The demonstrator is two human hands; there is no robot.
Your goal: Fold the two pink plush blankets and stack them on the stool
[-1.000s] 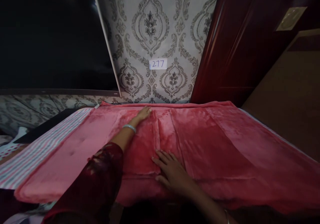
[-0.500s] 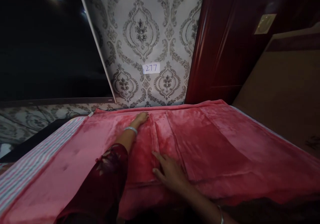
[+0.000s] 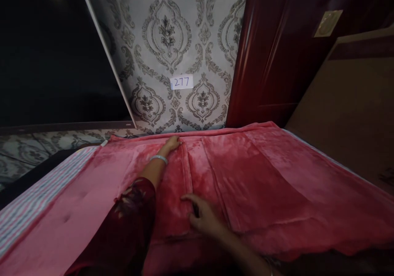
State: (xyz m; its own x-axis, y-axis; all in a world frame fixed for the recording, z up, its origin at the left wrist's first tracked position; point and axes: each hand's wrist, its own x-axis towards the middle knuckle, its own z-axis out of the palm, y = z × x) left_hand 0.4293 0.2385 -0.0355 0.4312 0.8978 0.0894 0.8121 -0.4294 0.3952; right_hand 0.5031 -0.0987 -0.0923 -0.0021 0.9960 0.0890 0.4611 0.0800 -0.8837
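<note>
A red plush cloth (image 3: 255,173) lies spread with several lengthwise folds and seams. Its kind cannot be made out. My left hand (image 3: 172,143), a bracelet at its wrist, reaches to the far end of the folded strip on the left. Its fingers are curled together on the cloth by the top of the fold edge, partly hidden. Nearer to me, my right hand (image 3: 205,220) is over the lower part of the same fold. Index finger and thumb are spread apart there, and no cloth shows pinched between them.
Paler pink fabric (image 3: 92,198) extends to the left, beside a striped sheet (image 3: 46,194). Behind stands a patterned wall (image 3: 203,58) with a paper label (image 3: 181,81). A dark screen (image 3: 55,62) is at left, a dark red door (image 3: 271,54) and a brown panel (image 3: 347,112) at right.
My right hand has shifted slightly left and towards me, with its index finger more bent. The left hand stays at the far end, its fingers more curled. The view has moved a little.
</note>
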